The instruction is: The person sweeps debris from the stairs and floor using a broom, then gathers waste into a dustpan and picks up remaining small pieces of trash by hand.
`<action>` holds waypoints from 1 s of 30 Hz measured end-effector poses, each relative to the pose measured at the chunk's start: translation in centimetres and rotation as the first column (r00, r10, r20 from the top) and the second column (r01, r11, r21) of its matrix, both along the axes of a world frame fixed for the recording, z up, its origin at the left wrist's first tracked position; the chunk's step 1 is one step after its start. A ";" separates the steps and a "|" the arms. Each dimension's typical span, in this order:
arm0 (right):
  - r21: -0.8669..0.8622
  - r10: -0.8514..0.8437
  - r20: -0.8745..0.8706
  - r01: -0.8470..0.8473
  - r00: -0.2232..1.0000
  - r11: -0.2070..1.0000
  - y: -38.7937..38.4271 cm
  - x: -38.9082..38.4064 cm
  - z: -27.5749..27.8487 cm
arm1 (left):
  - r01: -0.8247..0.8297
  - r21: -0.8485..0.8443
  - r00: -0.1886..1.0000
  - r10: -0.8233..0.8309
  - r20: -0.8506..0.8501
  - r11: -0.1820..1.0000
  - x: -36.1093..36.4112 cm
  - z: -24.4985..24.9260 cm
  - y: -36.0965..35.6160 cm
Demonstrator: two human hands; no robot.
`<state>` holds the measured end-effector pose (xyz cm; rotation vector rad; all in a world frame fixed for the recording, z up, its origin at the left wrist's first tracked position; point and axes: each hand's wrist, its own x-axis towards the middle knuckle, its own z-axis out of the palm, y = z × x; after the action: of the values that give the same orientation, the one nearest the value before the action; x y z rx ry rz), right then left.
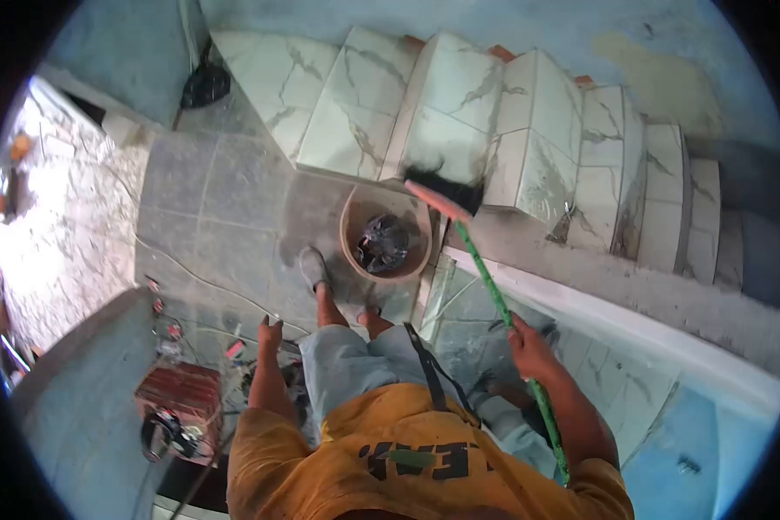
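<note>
My right hand (pixel 531 348) is wrapped round the green handle (pixel 488 282) of a broom, whose lower end runs back along my forearm. The pinkish broom head (pixel 438 201) has black bristles that rest against a marble-patterned stair tread (pixel 446 143). Just below the broom head stands a round tan bucket (pixel 352 251) with a crumpled black plastic bag (pixel 383 243) inside. My left hand (pixel 270 333) hangs away from my body at the left, holding nothing, its fingers a little apart. The floor and a thin cable are beneath it.
Tiled steps (pixel 537 139) climb to the right along a blue wall. A white ledge (pixel 615 321) borders them. A cable (pixel 208 290) crosses the grey floor tiles (pixel 234 230). A red crate (pixel 182 390) stands at lower left, and a black bag (pixel 205 85) hangs by the wall.
</note>
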<state>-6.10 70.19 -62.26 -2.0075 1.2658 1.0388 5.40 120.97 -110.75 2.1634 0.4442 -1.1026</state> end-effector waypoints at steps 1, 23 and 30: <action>0.007 0.032 -0.025 -0.032 0.999 0.999 1.3 -2.2 0.0 | -0.077 -0.031 0.997 0.077 -0.004 0.997 0.7 1.2 0.4; 0.187 -0.682 0.634 0.784 0.364 0.593 -9.7 0.0 -2.1 | 0.548 0.159 0.770 -0.569 0.289 0.822 16.2 11.5 -11.9; 0.391 -0.748 0.661 0.825 0.057 0.408 -10.5 14.1 4.1 | 0.862 -0.474 0.348 -0.468 0.812 -0.180 23.0 48.1 -41.0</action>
<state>8.05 59.70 -58.18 -1.0820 1.5208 -0.4763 28.44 79.98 -62.64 1.2244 -1.5607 -0.9388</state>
